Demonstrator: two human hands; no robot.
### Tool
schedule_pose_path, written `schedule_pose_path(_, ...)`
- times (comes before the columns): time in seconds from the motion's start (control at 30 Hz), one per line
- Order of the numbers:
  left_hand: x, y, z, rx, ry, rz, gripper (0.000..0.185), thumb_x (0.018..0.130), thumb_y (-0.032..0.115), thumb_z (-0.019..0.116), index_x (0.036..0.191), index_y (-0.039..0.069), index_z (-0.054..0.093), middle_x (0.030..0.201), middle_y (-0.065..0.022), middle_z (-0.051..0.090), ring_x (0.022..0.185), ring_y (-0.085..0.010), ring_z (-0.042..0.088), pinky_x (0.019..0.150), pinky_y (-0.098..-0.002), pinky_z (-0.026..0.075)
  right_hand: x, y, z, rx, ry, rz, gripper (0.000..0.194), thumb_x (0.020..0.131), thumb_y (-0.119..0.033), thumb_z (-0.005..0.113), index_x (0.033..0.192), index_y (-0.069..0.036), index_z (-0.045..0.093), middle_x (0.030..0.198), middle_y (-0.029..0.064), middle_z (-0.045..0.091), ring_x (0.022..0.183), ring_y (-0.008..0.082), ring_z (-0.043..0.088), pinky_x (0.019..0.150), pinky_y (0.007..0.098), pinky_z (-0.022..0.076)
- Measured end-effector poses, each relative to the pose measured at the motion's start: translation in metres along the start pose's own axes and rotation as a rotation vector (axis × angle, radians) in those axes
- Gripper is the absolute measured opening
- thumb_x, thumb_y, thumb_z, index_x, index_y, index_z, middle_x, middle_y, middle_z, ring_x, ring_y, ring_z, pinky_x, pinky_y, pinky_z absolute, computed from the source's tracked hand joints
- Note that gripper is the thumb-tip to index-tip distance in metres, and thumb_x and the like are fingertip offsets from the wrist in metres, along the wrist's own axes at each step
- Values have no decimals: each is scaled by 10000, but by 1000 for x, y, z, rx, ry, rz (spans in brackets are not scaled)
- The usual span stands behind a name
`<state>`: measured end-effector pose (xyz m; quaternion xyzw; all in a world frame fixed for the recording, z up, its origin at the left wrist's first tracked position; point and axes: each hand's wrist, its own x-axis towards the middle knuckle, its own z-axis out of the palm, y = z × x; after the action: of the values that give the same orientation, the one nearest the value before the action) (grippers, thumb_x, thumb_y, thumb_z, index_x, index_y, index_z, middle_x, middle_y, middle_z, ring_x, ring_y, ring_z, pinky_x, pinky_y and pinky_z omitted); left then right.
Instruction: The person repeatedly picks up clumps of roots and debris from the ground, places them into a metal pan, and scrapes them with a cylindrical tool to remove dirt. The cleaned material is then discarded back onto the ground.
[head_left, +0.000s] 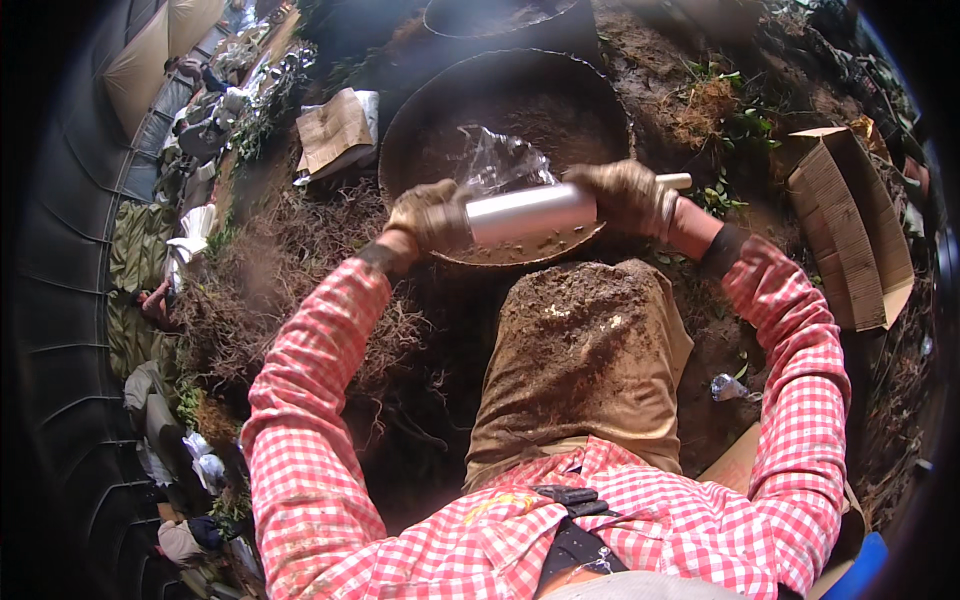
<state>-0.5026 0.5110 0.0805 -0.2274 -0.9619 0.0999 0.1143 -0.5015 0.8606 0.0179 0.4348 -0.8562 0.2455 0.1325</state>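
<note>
A roll of clear plastic film (531, 213) lies level between my hands, over the near rim of a round basin (431, 97) with mud inside. My left hand (431, 213), in a dirty work glove, is closed around the roll's left end. My right hand (626, 196), gloved too and blurred, grips its right end, where a pale core tube (675, 181) sticks out. A loose, crumpled piece of film (502, 159) rises behind the roll. Below the basin are my mud-caked trousers (581, 360).
Bare tangled roots (285, 277) are heaped at the left. An opened cardboard box (847, 232) stands at the right, and a flat cardboard piece (335, 135) at the upper left. A second basin (499, 19) is beyond. Other people (157, 304) are at the far left.
</note>
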Motion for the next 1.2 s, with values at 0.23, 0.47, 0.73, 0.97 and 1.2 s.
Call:
schedule_pose_path(0.23,-32,15,-31,-308,-113,144,204,968,294,624,976,93,589,763,-166,647,711,-383,660,603,-457,518,59,33,-34,-210,-271,220,351,916,-222,598,1212,-38,560,893,150,726,842,326,730,712,429,584)
schedule_pose_path(0.47,-38,13,-48,-222,-146,95,265,988,349,585,957,85,586,810,-176,679,689,-365,678,608,-467,536,40,-9,-68,-295,4,-481,154,874,-191,607,985,-92,647,736,96,670,642,298,692,558,382,563)
schedule_pose_path(0.73,-54,40,-72,-465,48,211,181,965,221,632,1047,61,613,936,-169,659,819,-326,680,692,-416,544,39,-54,-43,-216,-471,232,524,783,-182,762,1276,-156,588,951,90,721,743,271,724,645,406,599)
schedule_pose_path(0.97,-67,13,-55,-654,-37,155,164,961,222,645,974,63,610,754,-183,629,720,-369,664,627,-432,519,-24,-57,-36,374,374,431,293,908,-237,681,1087,-25,587,906,114,695,774,261,689,691,344,552)
schedule_pose_path(1.2,-68,66,-64,35,375,673,163,1009,186,529,987,44,607,992,-101,652,857,-235,640,799,-403,530,-3,-121,-83,-295,9,-285,245,896,-225,653,1074,-58,636,845,121,681,722,234,691,587,375,548)
